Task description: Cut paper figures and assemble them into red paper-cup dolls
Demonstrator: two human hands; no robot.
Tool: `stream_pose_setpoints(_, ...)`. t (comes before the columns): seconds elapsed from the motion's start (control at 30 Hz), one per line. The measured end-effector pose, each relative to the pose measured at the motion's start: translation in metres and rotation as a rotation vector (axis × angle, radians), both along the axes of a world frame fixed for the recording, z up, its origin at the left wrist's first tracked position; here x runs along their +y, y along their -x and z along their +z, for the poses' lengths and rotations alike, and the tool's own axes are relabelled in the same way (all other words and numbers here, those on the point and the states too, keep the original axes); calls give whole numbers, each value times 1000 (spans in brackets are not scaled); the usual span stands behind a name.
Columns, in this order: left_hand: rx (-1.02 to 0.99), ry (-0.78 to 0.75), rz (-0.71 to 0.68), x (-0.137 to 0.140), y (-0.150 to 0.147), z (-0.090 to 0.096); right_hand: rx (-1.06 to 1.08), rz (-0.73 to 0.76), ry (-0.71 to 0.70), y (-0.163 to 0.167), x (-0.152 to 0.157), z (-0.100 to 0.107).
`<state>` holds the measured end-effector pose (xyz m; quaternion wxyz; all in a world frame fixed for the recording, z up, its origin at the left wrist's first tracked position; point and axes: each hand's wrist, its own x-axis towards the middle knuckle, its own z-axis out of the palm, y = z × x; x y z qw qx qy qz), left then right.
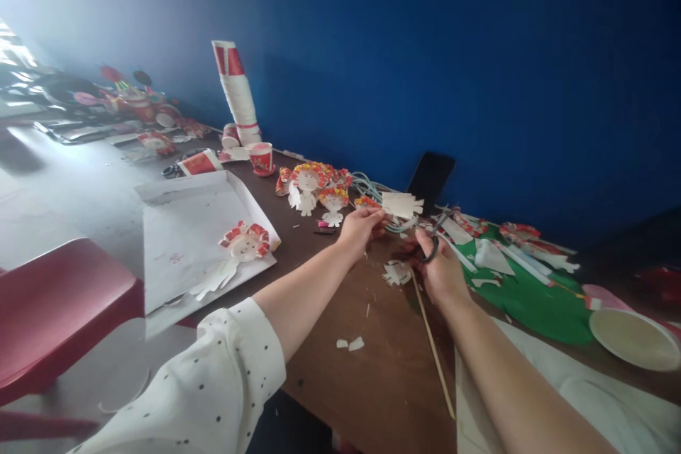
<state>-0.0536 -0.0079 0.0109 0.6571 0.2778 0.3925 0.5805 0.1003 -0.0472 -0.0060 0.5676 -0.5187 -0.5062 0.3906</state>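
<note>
Just right of the frame's centre, a cream paper cutout pinched at one end beside scissors

The left hand nips the cutout between thumb and fingers at its left end, leaving the rest unsupported. The right hand has its fingers closed around the black handle; how far the blades stand apart is too small to tell.

With only one end gripped, the thin sheet could bend or twist under pressure from a blade, and a cut might then stray into the narrow prongs. The hands are near each other, so a slip of the scissors could nick the left fingertips. Behind and below the cutout runs a pale blue cable; a careless closing of the blades might catch it. A second paper cutout lies on the brown table by the right hand, next to a wooden stick, and a lowered wrist could crease the one or roll the other.

The held cutout's long axis runs nearly level across the frame, plain edge left, pronged end pointing right. The scissors slant, handle low, blades pointing toward the upper right.
</note>
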Motion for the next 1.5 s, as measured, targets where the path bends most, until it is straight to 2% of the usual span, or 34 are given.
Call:
stream_pose_setpoints(0.13,-121,-36,82,1,7,5,94,177,248,12,-11,7)
stream_pose_setpoints(0.3,-155,-70,81,0,6,6,-54,321,293,17,-21,18)
stream_pose_setpoints(0.43,-69,-85,20,-2,-1,2,-134,362,271,15,-20,22)
stream_pose_setpoints(0.57,22,-109,-37,-3,-5,-1,-200,330,210,8,-17,22)
stream_pose_setpoints(0.83,60,-120,-74,-5,-2,1,-285,328,199,6,-19,31)
stream_pose_setpoints(1.1,47,-114,-129,-5,0,2,-289,336,191,5,-20,31)
stream_pose_setpoints(1.5,15,-100,-139,-6,1,4,-292,313,182,5,-18,28)
